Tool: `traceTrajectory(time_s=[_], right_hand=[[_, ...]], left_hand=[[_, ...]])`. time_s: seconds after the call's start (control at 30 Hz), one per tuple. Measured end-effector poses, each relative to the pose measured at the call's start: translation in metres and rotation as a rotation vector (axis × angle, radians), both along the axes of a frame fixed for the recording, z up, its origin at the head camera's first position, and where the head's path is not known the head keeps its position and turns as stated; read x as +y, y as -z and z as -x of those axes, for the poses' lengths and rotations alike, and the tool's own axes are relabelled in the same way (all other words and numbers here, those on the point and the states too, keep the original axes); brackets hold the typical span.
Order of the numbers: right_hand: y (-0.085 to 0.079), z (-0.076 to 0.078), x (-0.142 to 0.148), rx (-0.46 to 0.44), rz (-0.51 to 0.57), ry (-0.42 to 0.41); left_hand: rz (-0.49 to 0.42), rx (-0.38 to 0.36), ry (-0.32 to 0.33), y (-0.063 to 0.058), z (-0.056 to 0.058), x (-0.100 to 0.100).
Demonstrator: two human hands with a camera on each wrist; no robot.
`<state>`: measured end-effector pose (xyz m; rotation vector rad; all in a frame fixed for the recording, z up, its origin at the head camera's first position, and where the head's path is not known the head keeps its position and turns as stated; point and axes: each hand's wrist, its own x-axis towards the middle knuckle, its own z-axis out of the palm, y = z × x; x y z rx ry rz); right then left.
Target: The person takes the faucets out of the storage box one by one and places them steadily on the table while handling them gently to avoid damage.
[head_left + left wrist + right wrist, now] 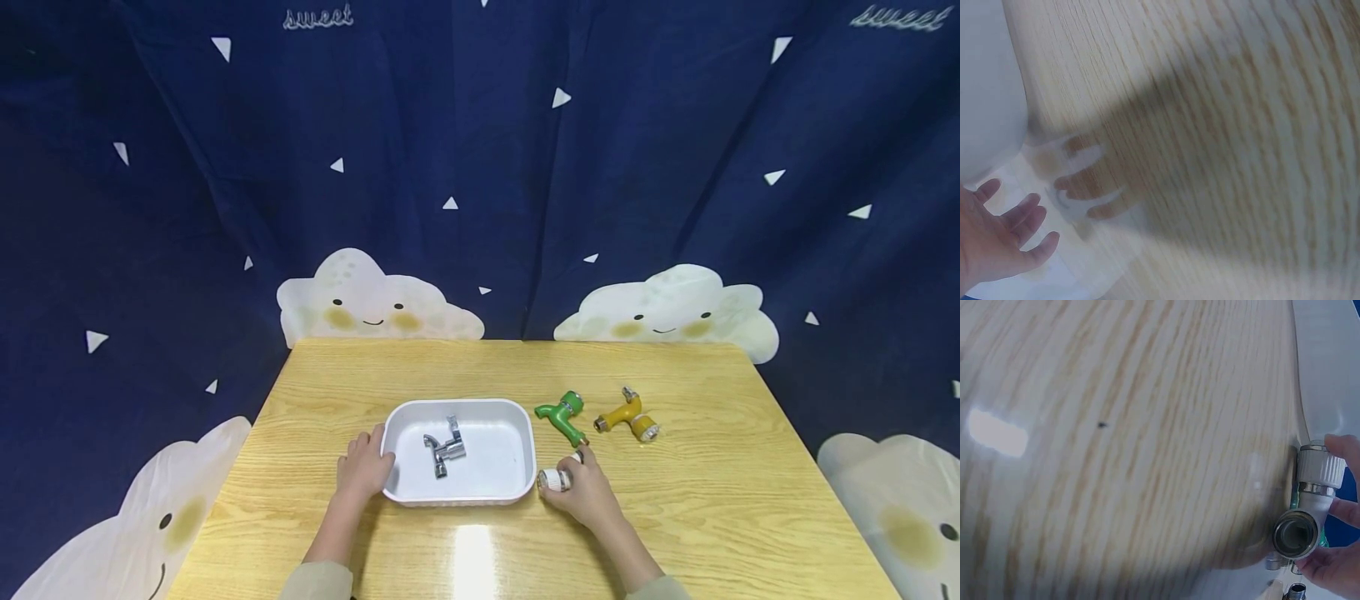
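Note:
A white tray (491,446) stands on the table with a chrome faucet (450,450) lying in it. My left hand (365,467) holds the tray's left rim, thumb over the edge and the other fingers outside; the left wrist view shows these fingers (1025,215) loosely spread beside the tray wall. At the tray's right front corner, my right hand (587,493) grips a white faucet (553,480) with a ribbed white knob. Its round open end faces the right wrist camera, and fingertips (1342,447) touch the knob. Part of this faucet is hidden by the hand.
Right of the tray lies a green faucet (558,414), just beyond my right hand. Farther right is a yellow faucet (628,414) with a metal spout tip. Behind the wooden table (697,517) hangs a dark blue curtain (480,150) with clouds and triangles.

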<state>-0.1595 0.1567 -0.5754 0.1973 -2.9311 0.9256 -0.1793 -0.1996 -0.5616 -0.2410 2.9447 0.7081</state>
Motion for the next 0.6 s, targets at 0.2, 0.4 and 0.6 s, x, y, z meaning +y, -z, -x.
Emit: traceTrajectory(time_s=[0.2,0.4,0.6], right_hand=[[-0.0012,-0.0009,0.0011,-0.002,-0.009,-0.015],[0.0011,-0.0021,0.0024,0.028,-0.018,-0.027],[0.0018,-0.0028,0.0035,0.032,-0.030,-0.030]], left_hand=[[-0.005,-0.006,0.001,-0.0008,0.0001,0.0006],[-0.009,-0.013,-0.002,-0.0015,0.0001,0.0007],[-0.010,-0.012,-0.003,-0.0032,-0.0005,0.0012]])
